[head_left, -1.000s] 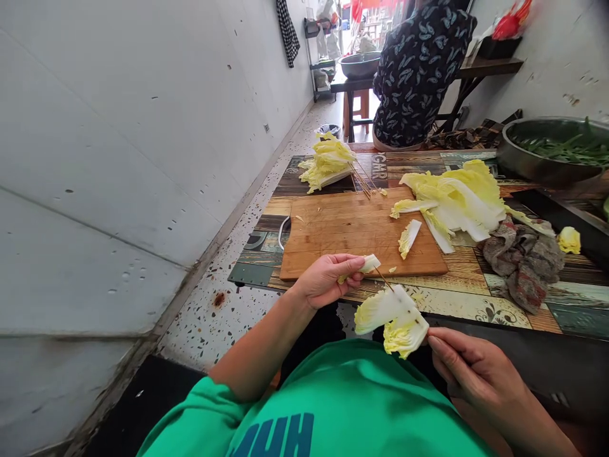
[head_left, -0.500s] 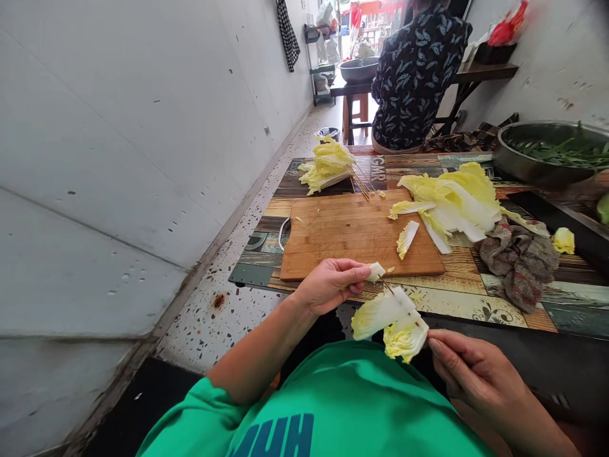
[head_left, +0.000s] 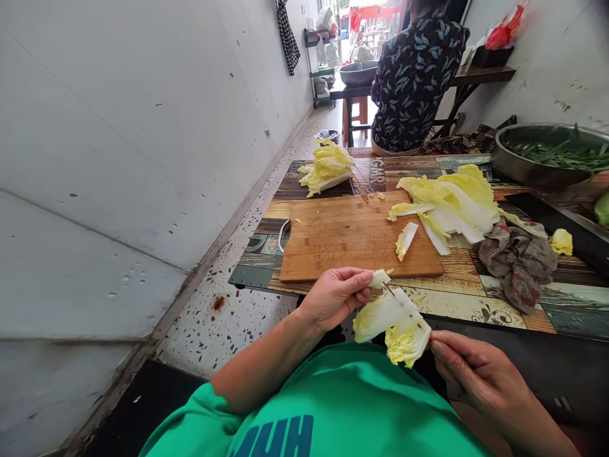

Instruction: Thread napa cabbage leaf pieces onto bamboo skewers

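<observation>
My left hand (head_left: 339, 296) pinches a small white piece of napa cabbage (head_left: 379, 278) between thumb and fingers, at the tip of a thin wooden skewer (head_left: 389, 289). Two pale pieces of cabbage leaf (head_left: 406, 330) with yellow frilly edges are threaded on that skewer. My right hand (head_left: 469, 362) is closed round the skewer's other end, just below the leaves. Beyond my hands lies a wooden cutting board (head_left: 342, 235) with a loose cabbage strip (head_left: 406, 241) on it. A heap of cabbage leaves (head_left: 451, 200) overlaps the board's right edge.
Skewered cabbage (head_left: 327, 166) lies behind the board, sticks pointing right. To the right are a crumpled cloth (head_left: 516, 260), a dark knife (head_left: 561, 225), and a metal bowl (head_left: 547, 166) of greens. A person (head_left: 419, 76) sits further back with their back to me. A wall (head_left: 143, 139) runs along the left.
My left hand has moved slightly right and down with its cabbage piece, closer to the threaded leaves. More of the skewer tip is inside or at that piece. My right hand has barely moved.
</observation>
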Tool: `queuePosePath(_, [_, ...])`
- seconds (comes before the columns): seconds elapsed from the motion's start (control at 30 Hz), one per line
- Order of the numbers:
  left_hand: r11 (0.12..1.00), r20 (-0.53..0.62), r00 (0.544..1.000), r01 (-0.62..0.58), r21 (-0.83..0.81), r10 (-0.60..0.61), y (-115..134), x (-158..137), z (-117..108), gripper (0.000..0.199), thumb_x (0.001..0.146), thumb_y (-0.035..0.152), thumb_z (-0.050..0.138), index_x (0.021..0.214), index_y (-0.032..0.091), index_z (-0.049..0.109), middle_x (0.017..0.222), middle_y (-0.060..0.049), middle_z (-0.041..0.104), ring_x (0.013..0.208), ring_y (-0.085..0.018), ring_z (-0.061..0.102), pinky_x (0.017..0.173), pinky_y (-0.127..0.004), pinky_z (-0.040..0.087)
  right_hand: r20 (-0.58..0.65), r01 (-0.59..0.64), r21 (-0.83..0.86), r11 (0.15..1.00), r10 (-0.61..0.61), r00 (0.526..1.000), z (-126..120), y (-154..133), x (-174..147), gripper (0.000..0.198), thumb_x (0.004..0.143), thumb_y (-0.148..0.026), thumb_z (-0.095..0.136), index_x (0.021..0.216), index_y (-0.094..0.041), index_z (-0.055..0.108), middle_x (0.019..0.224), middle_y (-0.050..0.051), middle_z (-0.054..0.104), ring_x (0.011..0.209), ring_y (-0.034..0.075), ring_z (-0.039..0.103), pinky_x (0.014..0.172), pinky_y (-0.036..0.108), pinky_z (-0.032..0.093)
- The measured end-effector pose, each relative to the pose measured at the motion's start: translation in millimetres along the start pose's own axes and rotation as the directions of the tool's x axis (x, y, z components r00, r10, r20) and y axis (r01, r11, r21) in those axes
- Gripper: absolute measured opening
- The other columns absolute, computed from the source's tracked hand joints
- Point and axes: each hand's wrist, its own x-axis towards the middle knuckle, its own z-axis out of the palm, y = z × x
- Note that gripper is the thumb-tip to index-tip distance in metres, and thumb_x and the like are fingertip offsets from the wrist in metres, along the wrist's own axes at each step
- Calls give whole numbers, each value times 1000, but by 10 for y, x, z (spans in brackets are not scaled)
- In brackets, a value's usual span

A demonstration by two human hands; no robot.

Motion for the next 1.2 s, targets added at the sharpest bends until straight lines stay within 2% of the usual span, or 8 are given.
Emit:
queuePosePath(0.3, [976, -4, 996, -91, 196, 93, -105, -50, 109, 39, 56, 44, 91, 68, 11, 75, 58, 0, 62, 56, -6, 49, 57, -21, 36, -42, 50, -35, 998, -51, 998, 15, -77, 34, 46, 98, -53, 45, 98, -15, 71, 59, -2, 41, 53, 11, 35, 46, 23, 32])
queuePosePath(0.5, [808, 22, 947, -285, 515, 320, -75, 61, -20, 39, 77, 50, 74, 89, 13, 77, 74, -3, 71, 67, -12, 59, 67, -24, 45, -109, 3, 58, 998, 3, 994, -52, 30, 18, 47, 93, -59, 51, 93, -16, 71, 59, -2, 42, 53, 11, 35, 46, 23, 31])
queuePosePath(0.6, [607, 63, 890, -358, 710, 452, -7, 337, -92, 31, 83, 42, 68, 93, 13, 76, 68, -3, 70, 64, -14, 60, 67, -26, 47, -222, -61, 148, 987, 93, 971, -151, 176, -58, 50, 86, -65, 58, 83, -17, 71, 58, -2, 42, 51, 10, 34, 44, 22, 31])
queuePosePath(0.73, [201, 196, 812, -357, 912, 549, 25, 841, 98, 18, 85, 31, 68, 88, 15, 76, 83, -7, 75, 74, -17, 65, 73, -28, 48, -371, -128, 219, 967, 204, 906, -273, 320, -195, 52, 75, -69, 68, 79, -17, 72, 57, 0, 48, 53, 12, 40, 45, 22, 35])
queuePosePath(0.9, [-153, 256, 824, -206, 967, 506, -11, 1411, 560, 31, 81, 39, 74, 95, 12, 75, 105, -17, 72, 105, -29, 64, 92, -38, 47, -421, -154, 342, 927, 298, 857, -333, 335, -272, 57, 64, -72, 74, 77, -17, 73, 55, 1, 48, 50, 11, 40, 42, 22, 34])
queuePosePath(1.0, [-131, 156, 869, -106, 986, 469, 9, 1605, 701, 23, 76, 34, 78, 85, 14, 72, 104, -17, 71, 107, -31, 62, 90, -39, 47, -425, -146, 374, 916, 309, 851, -354, 315, -271, 58, 62, -73, 76, 74, -16, 71, 53, -1, 45, 49, 10, 38, 42, 21, 31])
queuePosePath(1.13, [-71, 209, 882, -198, 978, 422, 7, 1586, 700, 15, 78, 28, 75, 78, 17, 64, 88, -9, 71, 88, -22, 66, 78, -32, 48, -419, -115, 365, 924, 273, 866, -377, 379, -270, 57, 66, -72, 74, 71, -16, 68, 53, -2, 41, 49, 9, 35, 42, 21, 29])
queuePosePath(1.2, [117, 221, 885, -291, 949, 409, -15, 1480, 649, 10, 85, 24, 66, 83, 18, 59, 81, -5, 70, 74, -16, 65, 69, -27, 46, -413, -106, 344, 933, 252, 875, -374, 437, -269, 54, 69, -70, 73, 74, -16, 68, 56, -2, 43, 51, 9, 35, 43, 21, 28])
